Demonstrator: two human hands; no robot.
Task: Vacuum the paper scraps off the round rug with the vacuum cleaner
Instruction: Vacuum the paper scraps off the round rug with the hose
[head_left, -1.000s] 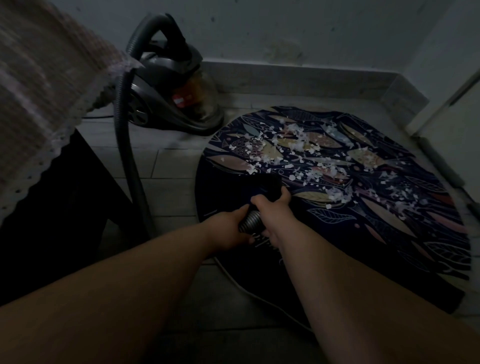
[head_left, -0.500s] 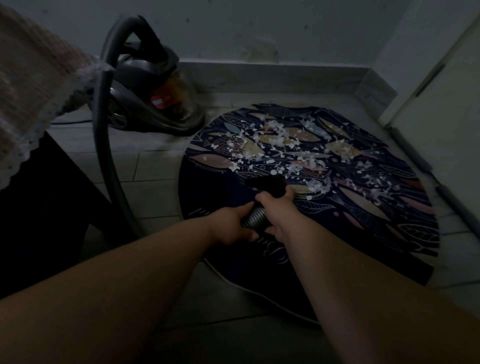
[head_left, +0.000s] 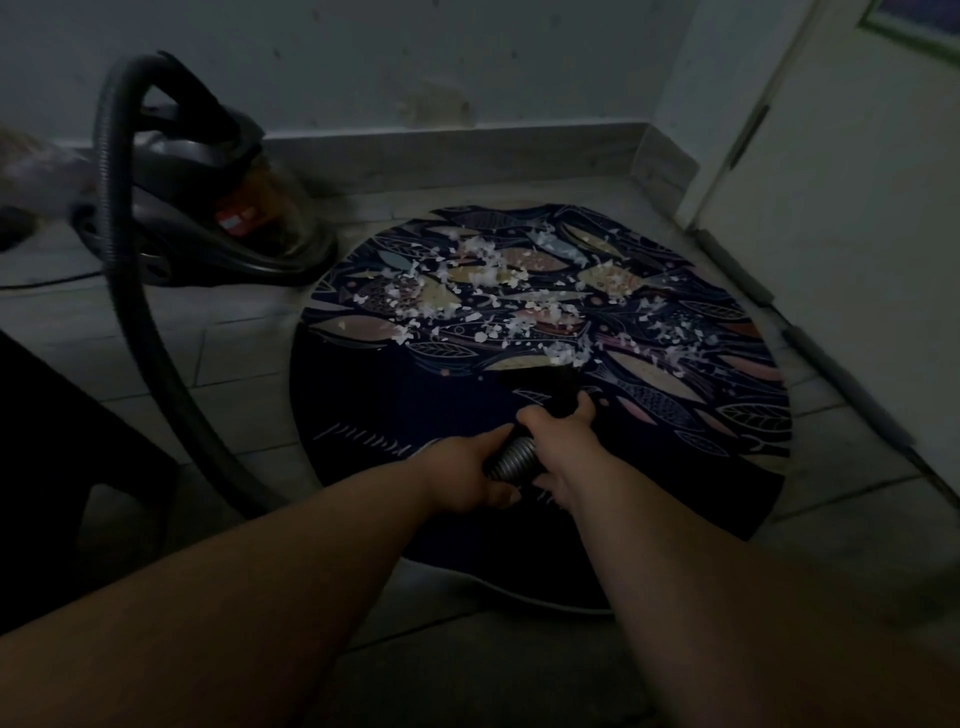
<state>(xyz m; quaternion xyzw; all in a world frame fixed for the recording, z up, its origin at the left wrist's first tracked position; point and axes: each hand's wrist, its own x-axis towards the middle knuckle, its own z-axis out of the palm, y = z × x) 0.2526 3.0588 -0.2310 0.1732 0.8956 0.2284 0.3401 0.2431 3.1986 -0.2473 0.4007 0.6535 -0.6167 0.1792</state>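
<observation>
A round dark rug (head_left: 395, 410) with a fish and leaf pattern lies on the tiled floor. White paper scraps (head_left: 483, 275) are strewn over its far half. The near half looks bare of scraps. My left hand (head_left: 467, 473) and my right hand (head_left: 561, 441) both grip the ribbed vacuum hose (head_left: 511, 460). Its black nozzle (head_left: 545, 382) rests on the rug at the near edge of the scraps. The dark canister vacuum cleaner (head_left: 218, 218) stands on the floor at the rug's far left, and its hose (head_left: 130, 291) loops down toward me.
A wall with a skirting board (head_left: 467, 156) runs behind the rug. A white door (head_left: 841, 218) closes the right side, close to the rug's edge. Dark furniture (head_left: 62, 467) stands at the left. A thin cable (head_left: 47, 280) lies on the floor by the vacuum.
My hands and the nozzle have shifted right along the near edge of the scraps. The view has swung, so the rug and vacuum sit differently in frame.
</observation>
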